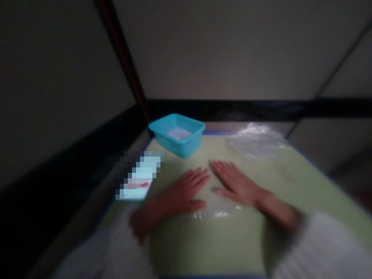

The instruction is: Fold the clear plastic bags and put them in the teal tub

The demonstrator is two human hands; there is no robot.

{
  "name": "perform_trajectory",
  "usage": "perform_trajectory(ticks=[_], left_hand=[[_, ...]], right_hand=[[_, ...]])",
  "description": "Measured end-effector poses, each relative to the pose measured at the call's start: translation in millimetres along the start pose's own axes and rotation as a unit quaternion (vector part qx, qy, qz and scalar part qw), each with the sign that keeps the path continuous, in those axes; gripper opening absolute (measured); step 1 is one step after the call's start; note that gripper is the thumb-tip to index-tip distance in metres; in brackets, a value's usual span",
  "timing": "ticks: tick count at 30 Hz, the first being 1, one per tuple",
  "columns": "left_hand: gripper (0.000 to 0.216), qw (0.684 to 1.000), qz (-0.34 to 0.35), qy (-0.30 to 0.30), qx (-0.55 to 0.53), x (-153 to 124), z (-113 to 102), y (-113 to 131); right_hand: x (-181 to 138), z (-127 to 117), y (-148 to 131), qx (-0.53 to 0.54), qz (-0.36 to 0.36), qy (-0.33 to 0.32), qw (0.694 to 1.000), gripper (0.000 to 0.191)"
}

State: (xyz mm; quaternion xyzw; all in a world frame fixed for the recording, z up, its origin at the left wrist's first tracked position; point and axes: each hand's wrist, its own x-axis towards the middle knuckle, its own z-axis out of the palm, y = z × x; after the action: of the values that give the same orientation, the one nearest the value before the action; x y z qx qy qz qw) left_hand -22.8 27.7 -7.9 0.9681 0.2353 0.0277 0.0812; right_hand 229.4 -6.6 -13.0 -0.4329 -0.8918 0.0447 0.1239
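My left hand point(187, 190) lies palm down with its fingers stretched out, near the middle of the pale green table. Opposite it, my right hand point(235, 182) is also flat, fingers extended and thumb apart. Between and just below the hands shows a clear plastic bag point(222, 213), thin and shiny, partly covered by them. Its full outline is hard to make out in the dim, blurred picture. Neither hand grips anything.
A turquoise plastic basin point(186, 147) stands at the table's far left, with something whitish inside. More crumpled clear plastic point(255, 141) lies at the far right. A lit screen point(142, 176), partly pixelated, sits by the left edge. Walls rise behind the table point(203, 248) and to its left.
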Motion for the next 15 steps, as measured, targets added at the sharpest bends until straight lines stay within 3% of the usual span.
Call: perform_trajectory(ticks=[5,11,15], left_hand=[[0.072,1.0,-0.009,0.0,-0.001,3,-2,3],[0.076,0.999,-0.019,0.027,0.007,16,4,26],[0.079,1.0,-0.021,0.014,-0.002,19,7,34]], right_hand=[[2,5,-1,-0.002,0.008,-0.024,1.0,0.076],[0,4,-1,0.001,0.013,-0.032,0.999,0.077],[0,3,0,-0.003,0.012,-0.042,0.999,0.079]])
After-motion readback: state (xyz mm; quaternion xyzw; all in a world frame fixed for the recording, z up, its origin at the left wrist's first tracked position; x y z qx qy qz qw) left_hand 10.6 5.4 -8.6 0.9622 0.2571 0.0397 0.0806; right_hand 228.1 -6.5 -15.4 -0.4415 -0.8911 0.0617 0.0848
